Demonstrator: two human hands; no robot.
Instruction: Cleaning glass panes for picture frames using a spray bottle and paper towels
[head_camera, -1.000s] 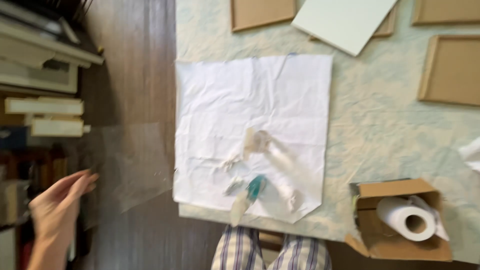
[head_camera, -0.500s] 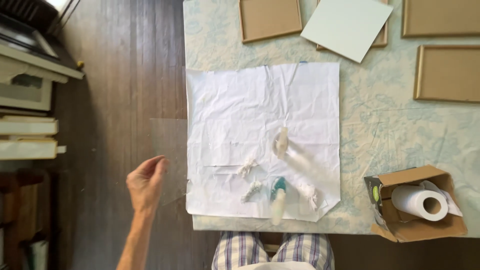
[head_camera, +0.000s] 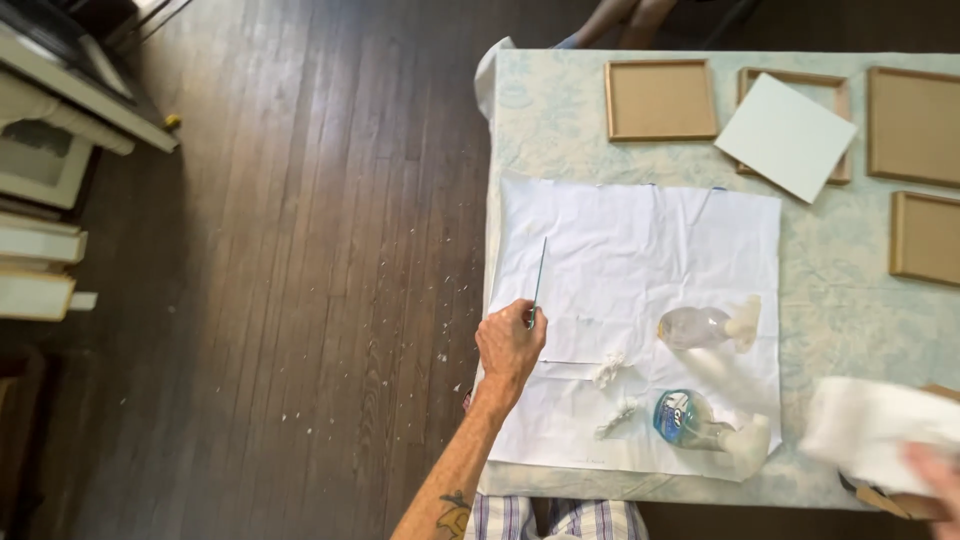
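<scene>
We see a thin clear pane of glass (head_camera: 539, 280), almost edge-on to us, so that it reads as a fine greenish line rising from the left hand (head_camera: 510, 345). Its faces are so transparent that the white paper (head_camera: 640, 250) shows straight through; only the edge gives it away. The left hand pinches its lower corner, fingers together on the glass, and holds it upright over the left margin of that crumpled white sheet, close to the table's near left edge.

On the same sheet, just right of the hand, we find two small wads of white paper scrap (head_camera: 608, 370). Further right lie two spray bottles on their sides: a clear one (head_camera: 700, 325) and, nearer to us, one with a blue label (head_camera: 690, 420).

At the lower right corner the right hand (head_camera: 935, 480) is blurred; it clutches a white paper towel (head_camera: 870, 430), fingers closed on it.

The sheet covers a table with a pale patterned cloth (head_camera: 550, 130). Along the far side lie several brown square frames (head_camera: 660, 98) and a pale square board (head_camera: 787, 135) resting aslant on one. Left of the table runs dark wooden floor (head_camera: 300, 250), speckled with white crumbs.
</scene>
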